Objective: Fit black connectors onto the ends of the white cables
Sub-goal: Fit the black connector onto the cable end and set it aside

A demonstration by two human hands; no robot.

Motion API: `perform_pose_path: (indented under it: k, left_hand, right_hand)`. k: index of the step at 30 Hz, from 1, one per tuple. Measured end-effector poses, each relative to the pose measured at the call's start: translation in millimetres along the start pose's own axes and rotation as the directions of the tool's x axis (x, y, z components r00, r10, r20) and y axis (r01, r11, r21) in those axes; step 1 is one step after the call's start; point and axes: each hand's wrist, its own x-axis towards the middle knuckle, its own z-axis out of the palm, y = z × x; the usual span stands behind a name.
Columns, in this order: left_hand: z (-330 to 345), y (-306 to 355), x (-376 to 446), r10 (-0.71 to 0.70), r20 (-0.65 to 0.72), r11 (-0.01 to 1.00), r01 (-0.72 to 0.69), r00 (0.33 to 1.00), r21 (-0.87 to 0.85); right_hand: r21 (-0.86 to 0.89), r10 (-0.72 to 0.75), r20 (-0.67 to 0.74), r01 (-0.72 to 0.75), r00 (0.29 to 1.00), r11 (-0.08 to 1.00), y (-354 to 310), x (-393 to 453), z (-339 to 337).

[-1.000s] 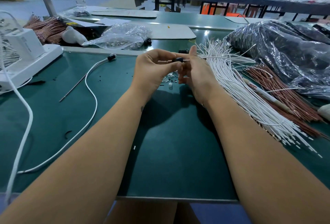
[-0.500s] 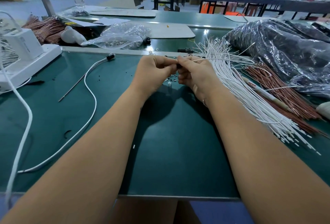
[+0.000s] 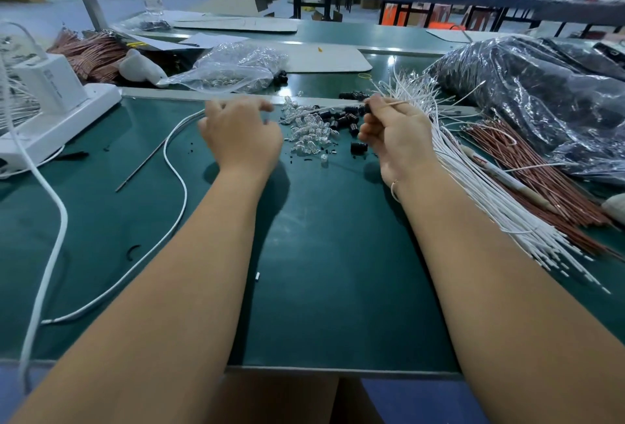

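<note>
While the right hand (image 3: 394, 139) pinches a white cable (image 3: 392, 105) with a black connector (image 3: 367, 109) at its end, left hand (image 3: 241, 134) hovering loose-fingered, grasping nothing; spare connectors (image 3: 345, 119) scattered on the green desk (image 3: 338, 254)

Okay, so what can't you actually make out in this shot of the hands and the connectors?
- Head view: left hand is motion-blurred; whether its fingertips hold anything is unclear.
- Right hand pinches a white cable; its fingers hide whether the black connector is fully seated.
- Clear parts are too small to identify.
</note>
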Motion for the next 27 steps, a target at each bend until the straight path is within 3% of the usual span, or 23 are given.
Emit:
perform_pose_path:
  k: [3, 6, 9, 12, 15, 17, 20, 22, 24, 27]
  left_hand:
    - [3, 20, -10, 0.342, -0.010, 0.913, -0.335, 0.940, -0.233]
    - [8, 28, -16, 0.457, 0.077, 0.865, -0.422, 0.886, -0.271]
    - [10, 21, -10, 0.401, 0.074, 0.905, -0.383, 0.913, -0.185]
    - [9, 10, -4, 0.241, 0.021, 0.970, -0.242, 0.970, 0.037]
    - [10, 6, -6, 0.096, 0.061, 0.966, -0.108, 0.993, 0.233]
    - [11, 7, -7, 0.124, 0.100, 0.976, -0.139, 0.987, 0.167]
    - [12, 18, -10, 0.336, 0.106, 0.941, -0.327, 0.936, -0.092]
    - [12, 23, -13, 0.431, 0.067, 0.897, -0.419, 0.900, -0.145]
    - [13, 21, -11, 0.393, 0.043, 0.909, -0.381, 0.918, -0.167]
    - [12, 13, -6, 0.185, 0.123, 0.960, -0.153, 0.975, -0.232]
  right_hand:
    - [-0.184, -0.019, 0.150, 0.047, 0.988, 0.982, 9, -5, 13]
    - [-0.273, -0.022, 0.170, 0.068, 0.985, 0.960, 13, -8, 21]
    - [-0.227, -0.050, 0.085, 0.068, 0.995, 0.971, 9, -7, 16]
    - [-0.124, -0.057, -0.030, 0.053, 0.998, 0.991, 2, -4, 8]
    - [-0.118, -0.055, -0.061, 0.047, 0.997, 0.992, 2, -3, 5]
    - [-0.147, -0.035, -0.017, 0.032, 0.999, 0.989, 4, -4, 7]
    - [-0.161, -0.005, 0.049, 0.013, 0.999, 0.987, 6, -6, 12]
    - [-0.166, -0.009, 0.065, 0.020, 0.998, 0.986, 7, -7, 13]
    - [-0.162, -0.020, 0.053, 0.028, 0.998, 0.986, 6, -7, 12]
    - [-0.116, -0.015, 0.023, 0.017, 1.000, 0.993, 3, -6, 8]
